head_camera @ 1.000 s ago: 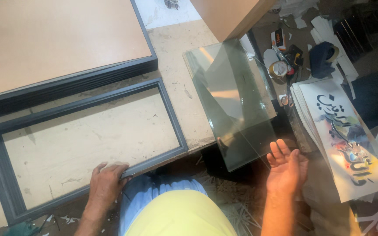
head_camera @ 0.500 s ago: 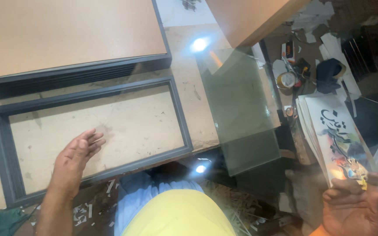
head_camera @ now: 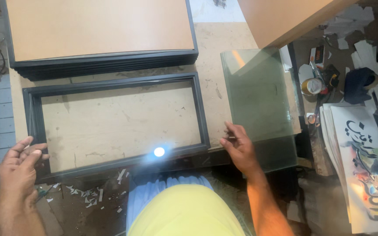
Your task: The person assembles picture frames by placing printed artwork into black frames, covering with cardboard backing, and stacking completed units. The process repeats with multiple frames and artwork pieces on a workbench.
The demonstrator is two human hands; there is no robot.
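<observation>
- Looking down from the head view, the clear glass sheet (head_camera: 119, 126) hovers flat over the empty dark rectangular picture frame (head_camera: 204, 118), a bright glare spot on its near edge.
- Left hand (head_camera: 18, 168) pinches the sheet's left edge between thumb and fingers, beside the frame's near-left corner.
- Right hand (head_camera: 239, 146) grips the right edge with bent fingers, just outside the frame.
- A stack of greenish glass panes (head_camera: 259, 96) lies right of that hand; a stack of board-backed frames (head_camera: 101, 61) sits beyond.

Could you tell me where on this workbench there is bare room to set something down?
The bare patch inside the dark frame looks open, though a clear pane seems held over it. Glass sheets fill the right edge; stacked frames fill the back. The side surface beyond, with the tape roll, is crowded.
</observation>
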